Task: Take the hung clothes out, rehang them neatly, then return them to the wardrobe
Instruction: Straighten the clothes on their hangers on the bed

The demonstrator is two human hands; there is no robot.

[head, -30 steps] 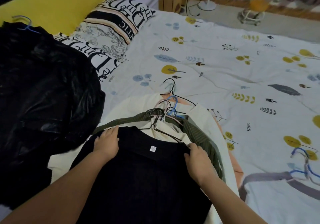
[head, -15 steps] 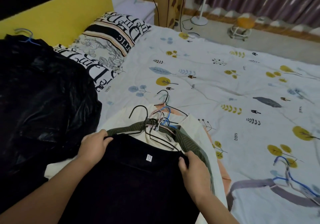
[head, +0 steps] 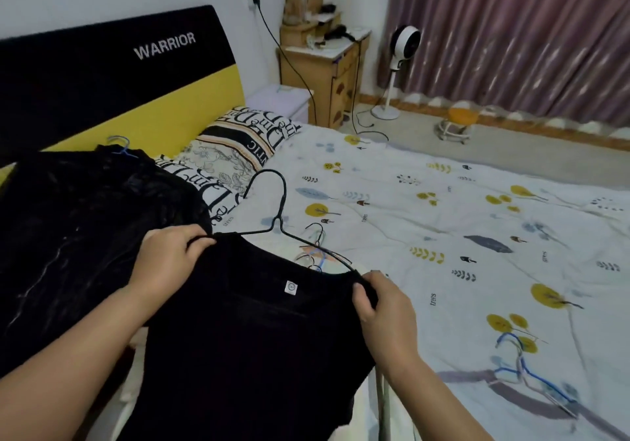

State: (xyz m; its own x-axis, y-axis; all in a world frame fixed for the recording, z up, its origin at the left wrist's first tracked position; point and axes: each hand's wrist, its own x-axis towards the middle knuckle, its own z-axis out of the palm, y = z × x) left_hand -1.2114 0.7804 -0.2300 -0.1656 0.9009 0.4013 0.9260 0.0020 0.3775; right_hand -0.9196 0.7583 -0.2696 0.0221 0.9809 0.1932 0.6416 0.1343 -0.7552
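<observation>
Black shirt (head: 238,338) on a black wire hanger (head: 272,208) is now being lifted above the bed (head: 443,236), off the clothes pile where it lay earlier. Left hand (head: 167,256) and right hand (head: 385,307) are each pinching a shoulder.

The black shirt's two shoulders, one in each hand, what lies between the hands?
In the head view, the black shirt spans between the left hand and right hand, with its white neck label and black wire hanger there.
</observation>
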